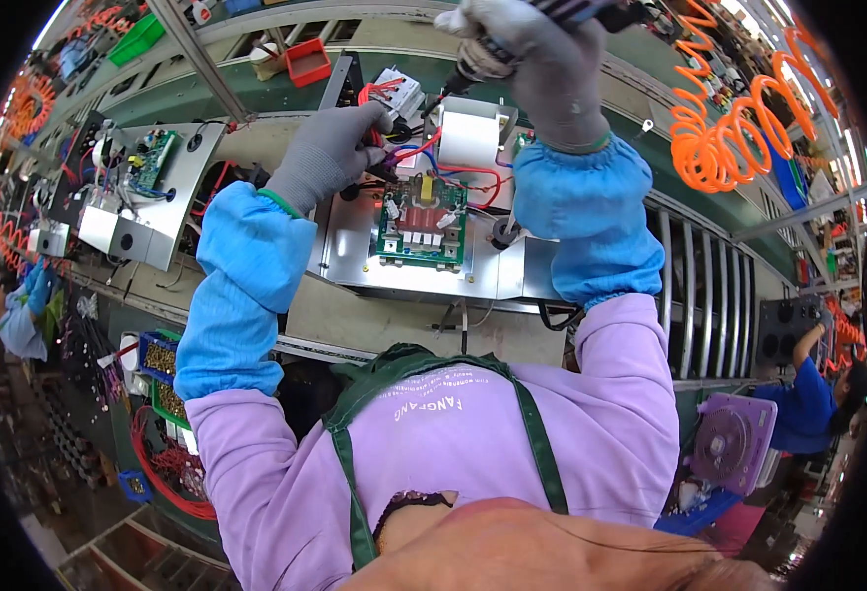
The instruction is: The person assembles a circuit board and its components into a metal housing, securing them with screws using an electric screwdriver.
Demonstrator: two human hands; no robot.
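Observation:
My gloved right hand grips a dark power screwdriver above the far side of a metal chassis. Its bit points down and left, beside a white block-shaped part. My gloved left hand is at the chassis's far left, fingers closed around wires there; the exact grip is partly hidden. A green circuit board with a yellow-wrapped part sits in the chassis, nearer to me. Red and blue wires run between the board and the white part. Behind the wires lies a white component with red leads.
Another partly wired chassis stands to the left. Orange coiled hoses hang at right, above a rack of metal rollers. A red bin is at the back. Small-part bins are lower left; a person in blue is at right.

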